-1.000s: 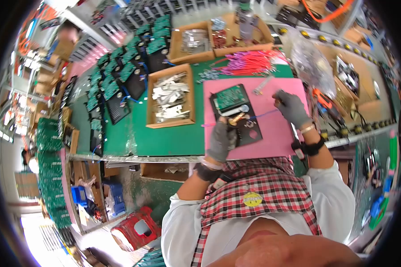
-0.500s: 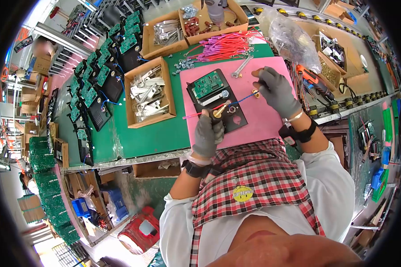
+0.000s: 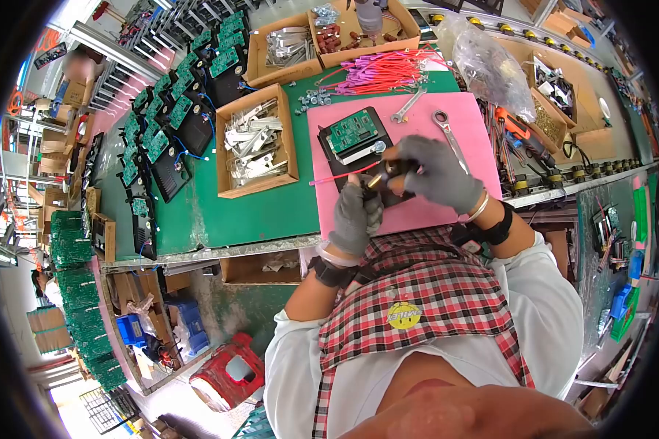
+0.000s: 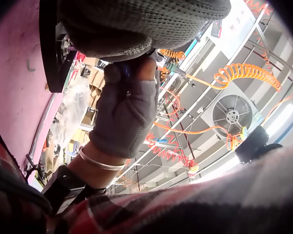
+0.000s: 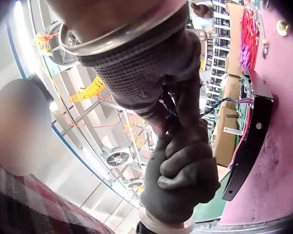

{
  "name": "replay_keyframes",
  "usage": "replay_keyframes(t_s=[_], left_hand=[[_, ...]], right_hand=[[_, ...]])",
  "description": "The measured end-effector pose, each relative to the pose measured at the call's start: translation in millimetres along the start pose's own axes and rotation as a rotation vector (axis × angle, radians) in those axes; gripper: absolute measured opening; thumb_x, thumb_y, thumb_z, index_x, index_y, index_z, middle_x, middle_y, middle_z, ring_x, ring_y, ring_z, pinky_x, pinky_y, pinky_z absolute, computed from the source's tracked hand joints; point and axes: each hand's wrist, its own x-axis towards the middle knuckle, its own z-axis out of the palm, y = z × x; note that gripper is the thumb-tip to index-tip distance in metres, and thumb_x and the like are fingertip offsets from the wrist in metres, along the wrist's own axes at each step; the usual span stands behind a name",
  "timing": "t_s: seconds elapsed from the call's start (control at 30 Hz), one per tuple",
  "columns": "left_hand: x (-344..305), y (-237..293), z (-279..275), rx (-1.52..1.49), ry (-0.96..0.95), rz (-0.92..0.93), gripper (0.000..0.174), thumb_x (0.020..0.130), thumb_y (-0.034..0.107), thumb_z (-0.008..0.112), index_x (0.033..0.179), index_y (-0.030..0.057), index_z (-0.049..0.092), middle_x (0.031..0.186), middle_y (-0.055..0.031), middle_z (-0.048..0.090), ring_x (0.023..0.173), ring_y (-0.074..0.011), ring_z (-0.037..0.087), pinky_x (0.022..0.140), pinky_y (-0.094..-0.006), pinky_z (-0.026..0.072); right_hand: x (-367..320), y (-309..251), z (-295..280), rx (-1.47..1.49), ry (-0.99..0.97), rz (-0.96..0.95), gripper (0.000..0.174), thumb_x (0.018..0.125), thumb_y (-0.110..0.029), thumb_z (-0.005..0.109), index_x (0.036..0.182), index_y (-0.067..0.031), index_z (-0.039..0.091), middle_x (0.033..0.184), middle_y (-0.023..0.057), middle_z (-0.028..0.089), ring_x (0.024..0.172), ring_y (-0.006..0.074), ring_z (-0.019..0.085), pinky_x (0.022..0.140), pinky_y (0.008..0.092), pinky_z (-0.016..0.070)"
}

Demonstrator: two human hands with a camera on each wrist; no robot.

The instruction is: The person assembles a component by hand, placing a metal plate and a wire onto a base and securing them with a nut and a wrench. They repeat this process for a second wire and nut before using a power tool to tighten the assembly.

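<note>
On the pink mat (image 3: 328, 212) lies a black plate (image 3: 329, 143) carrying a green circuit board (image 3: 353, 132). Both gloved hands meet over its near end. My left hand (image 3: 353, 221) curls round a small brass part (image 3: 374, 181), with a red wire (image 3: 335, 178) running past its thumb. My right hand (image 3: 443, 178) is against it from the right, fingertips bent together. In the right wrist view, a twisted blue wire (image 5: 217, 104) goes from the plate (image 5: 249, 146) to the pinched fingers of my right hand (image 5: 146, 73); its end is hidden between the hands.
Two wrenches (image 3: 408, 107) (image 3: 452, 140) lie beyond the plate. A box of metal strips (image 3: 291, 157) stands left, with red wires (image 3: 377, 72) and more boxes (image 3: 260, 67) behind. Black plates with boards (image 3: 190, 117) line the far left. An orange-handled tool (image 3: 512, 126) is at right.
My right hand has moved left with the blue wire, from the mat's right side to my left hand, uncovering a wrench. My left hand stays near the plate's near end.
</note>
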Motion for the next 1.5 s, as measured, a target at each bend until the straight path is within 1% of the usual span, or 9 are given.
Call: replay_keyframes(t_s=[0.27, 0.43, 0.57, 0.7, 0.87, 0.97, 1.13, 1.33, 1.5], left_hand=[[-10, -5, -21, -0.144, -0.221, -0.115, 0.045, 0.089, 0.056, 0.034, 0.084, 0.0131, 0.047, 0.052, 0.0046, 0.028, 0.038, -0.0047, 0.023, 0.031, -0.0186, 0.0179], [-24, -17, -26, 0.050, -0.427, -0.334, 0.043, 0.088, 0.057, 0.036, 0.081, 0.0157, 0.049, 0.052, 0.0053, 0.027, 0.037, -0.0040, 0.020, 0.030, -0.0177, 0.0160], [-29, -35, -32, 0.081, -0.452, -0.521, 0.043, 0.090, 0.054, 0.035, 0.085, 0.0135, 0.049, 0.053, 0.0058, 0.027, 0.039, -0.0034, 0.023, 0.031, -0.0170, 0.0164], [-41, -33, -27, 0.044, -0.300, -0.462, 0.041, 0.091, 0.050, 0.036, 0.087, 0.0116, 0.049, 0.051, 0.0056, 0.028, 0.039, -0.0037, 0.023, 0.031, -0.0169, 0.0167], [-32, -53, -50, -0.146, -0.273, -0.543, 0.039, 0.091, 0.049, 0.037, 0.088, 0.0116, 0.047, 0.050, 0.0053, 0.027, 0.037, -0.0036, 0.023, 0.030, -0.0159, 0.0178], [-34, -55, -52, -0.288, -0.147, -0.553, 0.034, 0.091, 0.046, 0.038, 0.083, 0.0135, 0.045, 0.051, 0.0056, 0.028, 0.038, -0.0031, 0.024, 0.030, -0.0151, 0.0185], [-38, -60, -61, -0.365, -0.056, -0.548, 0.031, 0.091, 0.043, 0.039, 0.077, 0.0151, 0.040, 0.052, 0.0058, 0.029, 0.038, -0.0033, 0.024, 0.030, -0.0149, 0.0187], [-37, -52, -62, -0.473, -0.199, -0.547, 0.023, 0.092, 0.031, 0.041, 0.076, 0.0139, 0.040, 0.062, 0.0034, 0.034, 0.044, -0.0039, 0.030, 0.034, -0.0152, 0.0245], [-35, -66, -75, -0.738, -0.580, -0.539, 0.022, 0.093, 0.023, 0.038, 0.076, 0.0100, 0.040, 0.065, 0.0026, 0.035, 0.047, -0.0047, 0.032, 0.039, -0.0150, 0.0295]], right_hand=[[-37, 49, -46, -0.101, 0.317, 0.174, 0.027, 0.070, -0.009, 0.066, 0.093, 0.0022, 0.060, 0.073, 0.0073, 0.057, 0.055, 0.0127, 0.056, 0.053, 0.0260, 0.0441], [-68, 81, -28, -0.327, 0.158, 0.334, 0.025, 0.069, -0.017, 0.066, 0.090, -0.0051, 0.062, 0.081, 0.0115, 0.060, 0.081, 0.0286, 0.058, 0.072, 0.0364, 0.0457], [-77, 94, 3, -0.539, 0.023, 0.307, 0.028, 0.071, -0.020, 0.063, 0.096, -0.0081, 0.059, 0.089, 0.0096, 0.057, 0.080, 0.0294, 0.057, 0.067, 0.0394, 0.0467], [-60, 79, 2, -0.438, 0.162, 0.103, 0.036, 0.066, -0.018, 0.069, 0.099, -0.0091, 0.059, 0.090, 0.0086, 0.055, 0.078, 0.0277, 0.057, 0.066, 0.0368, 0.0472], [-18, 54, 25, -0.167, 0.108, 0.180, 0.042, 0.066, -0.016, 0.071, 0.106, -0.0081, 0.058, 0.096, 0.0126, 0.051, 0.078, 0.0248, 0.058, 0.067, 0.0336, 0.0483], [-2, 66, 38, -0.318, 0.030, 0.001, 0.040, 0.067, -0.014, 0.070, 0.105, -0.0071, 0.059, 0.098, 0.0148, 0.048, 0.077, 0.0261, 0.058, 0.067, 0.0337, 0.0488], [1, 61, 42, -0.244, 0.017, 0.121, 0.016, 0.069, -0.010, 0.066, 0.083, -0.0029, 0.063, 0.092, 0.0112, 0.051, 0.082, 0.0272, 0.057, 0.070, 0.0346, 0.0474], [-10, 45, 53, -0.238, -0.003, -0.033, 0.017, 0.074, -0.017, 0.063, 0.082, -0.0017, 0.062, 0.087, 0.0139, 0.058, 0.084, 0.0298, 0.055, 0.075, 0.0370, 0.0443], [-21, 47, 64, -0.179, -0.039, -0.030, 0.025, 0.078, -0.026, 0.060, 0.092, -0.0052, 0.060, 0.089, 0.0145, 0.059, 0.084, 0.0326, 0.055, 0.075, 0.0404, 0.0442]])
